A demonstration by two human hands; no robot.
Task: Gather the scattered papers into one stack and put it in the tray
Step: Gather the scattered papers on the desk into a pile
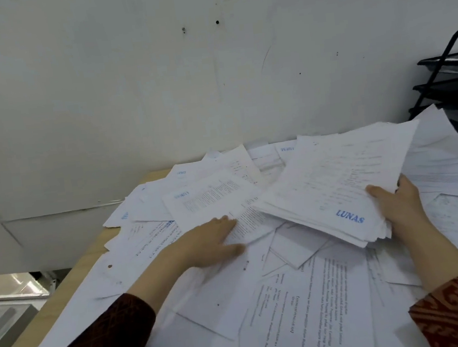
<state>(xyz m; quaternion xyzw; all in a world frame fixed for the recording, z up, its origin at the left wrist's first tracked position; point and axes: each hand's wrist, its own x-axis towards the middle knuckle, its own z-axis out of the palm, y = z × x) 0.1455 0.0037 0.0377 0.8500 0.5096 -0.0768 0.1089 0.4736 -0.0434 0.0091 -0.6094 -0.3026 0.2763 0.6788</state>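
Note:
White printed papers (314, 300) lie scattered and overlapping over most of the wooden table (72, 283). My right hand (397, 200) grips the near right edge of a thick gathered stack (334, 187), lifted and tilted above the spread, with a blue "LUNAS" stamp on its top sheet. My left hand (215, 239) lies flat, fingers spread, on loose sheets left of the stack. A black tiered paper tray (450, 85) stands at the far right against the wall, partly cut off by the frame edge.
A white wall (156, 82) rises right behind the table. The table's left edge runs diagonally; beyond it, lower left, sit grey and shiny objects (8, 312) on a lower level. Papers overhang the left edge.

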